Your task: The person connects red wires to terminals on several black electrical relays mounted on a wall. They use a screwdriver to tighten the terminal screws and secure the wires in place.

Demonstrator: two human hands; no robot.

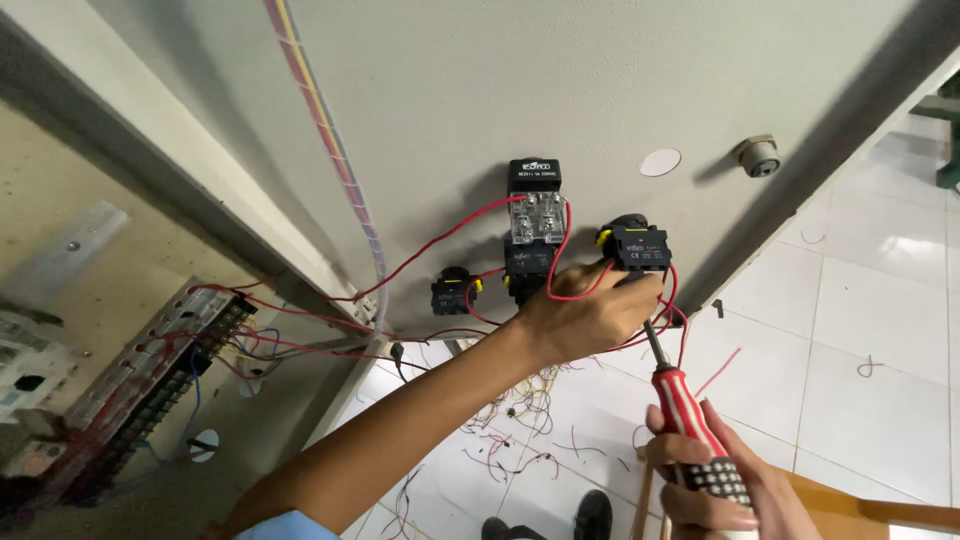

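My left hand (585,315) reaches up to the inside of a grey cabinet door (560,80), fingers pinching a red wire (560,290) beside a black switch block with a yellow tab (636,246). My right hand (715,480) grips a red-and-black-handled screwdriver (685,405); its shaft points up toward the underside of that block, just past my left fingertips. A taller black block with a clear cover (535,220) and a small black block (452,292) sit to the left, joined by red wires.
A terminal strip (150,370) with red and blue wires sits in the open cabinet at left. A round hole (660,162) and a metal lock (758,157) mark the door. Wire offcuts (520,420) litter the white tiled floor; dark shoes (592,515) show below.
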